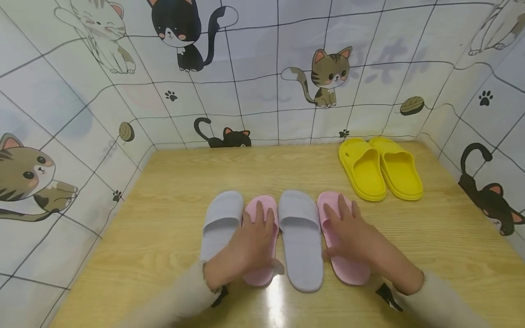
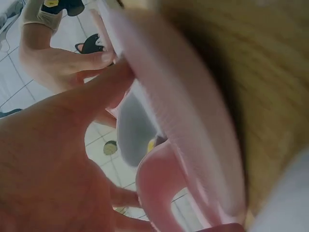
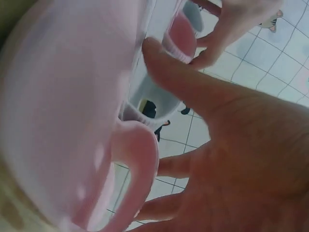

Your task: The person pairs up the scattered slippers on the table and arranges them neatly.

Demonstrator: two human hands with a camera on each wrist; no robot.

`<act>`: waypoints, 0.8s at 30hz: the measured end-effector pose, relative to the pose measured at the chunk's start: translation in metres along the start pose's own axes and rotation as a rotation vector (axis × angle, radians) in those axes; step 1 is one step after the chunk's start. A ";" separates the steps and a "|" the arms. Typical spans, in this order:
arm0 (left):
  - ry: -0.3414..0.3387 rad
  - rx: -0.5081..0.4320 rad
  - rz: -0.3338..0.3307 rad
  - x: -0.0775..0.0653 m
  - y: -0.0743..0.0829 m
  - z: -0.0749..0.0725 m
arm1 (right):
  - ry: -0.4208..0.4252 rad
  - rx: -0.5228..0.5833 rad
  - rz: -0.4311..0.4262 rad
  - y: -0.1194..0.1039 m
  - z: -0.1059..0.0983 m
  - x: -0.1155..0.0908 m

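Four-in-a-row is how the slippers lie, grey and pink alternating, toes pointing away. My left hand (image 1: 253, 239) rests over the left pink slipper (image 1: 260, 277), fingers spread across its strap; in the left wrist view the thumb touches the sole's edge. Over the right pink slipper (image 1: 351, 271) lies my right hand (image 1: 353, 233), fingers extended on the strap and thumb along the inner edge. One grey slipper (image 1: 303, 257) sits between the hands. Another grey slipper (image 1: 217, 234) lies at the left end, partly hidden by the left forearm.
A pair of yellow slippers, left one (image 1: 367, 175) and right one (image 1: 404, 177), stands farther back on the right. The wooden surface (image 1: 180, 182) meets a cat-printed tile-pattern wall (image 1: 258, 91) behind and on both sides.
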State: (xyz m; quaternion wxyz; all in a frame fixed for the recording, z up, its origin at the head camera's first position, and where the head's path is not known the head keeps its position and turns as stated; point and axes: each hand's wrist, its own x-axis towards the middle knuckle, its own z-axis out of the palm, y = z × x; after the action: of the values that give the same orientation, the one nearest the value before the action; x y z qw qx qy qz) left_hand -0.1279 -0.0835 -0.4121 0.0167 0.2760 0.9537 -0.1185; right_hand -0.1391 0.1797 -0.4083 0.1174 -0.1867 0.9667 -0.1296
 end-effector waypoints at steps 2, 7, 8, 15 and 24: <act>-0.010 -0.031 -0.018 -0.001 0.000 0.001 | 0.012 0.020 0.006 -0.001 0.002 -0.008; -0.029 -0.115 -0.068 -0.002 0.002 0.003 | -0.020 0.062 -0.007 0.003 0.005 -0.020; -0.035 -0.137 -0.076 -0.002 0.002 0.003 | -0.025 0.073 -0.009 0.004 0.005 -0.022; -0.028 -0.214 -0.105 -0.001 0.003 0.007 | -0.009 0.081 -0.022 0.007 0.011 -0.022; -0.109 -0.399 -0.172 0.000 -0.004 0.002 | -0.008 0.046 -0.039 0.009 0.010 -0.017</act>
State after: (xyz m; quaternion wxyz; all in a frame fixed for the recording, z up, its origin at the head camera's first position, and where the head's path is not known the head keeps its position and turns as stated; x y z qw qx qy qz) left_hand -0.1305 -0.0873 -0.4134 0.1121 0.1781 0.9759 0.0569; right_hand -0.1243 0.1926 -0.4174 0.1229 -0.2034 0.9592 -0.1533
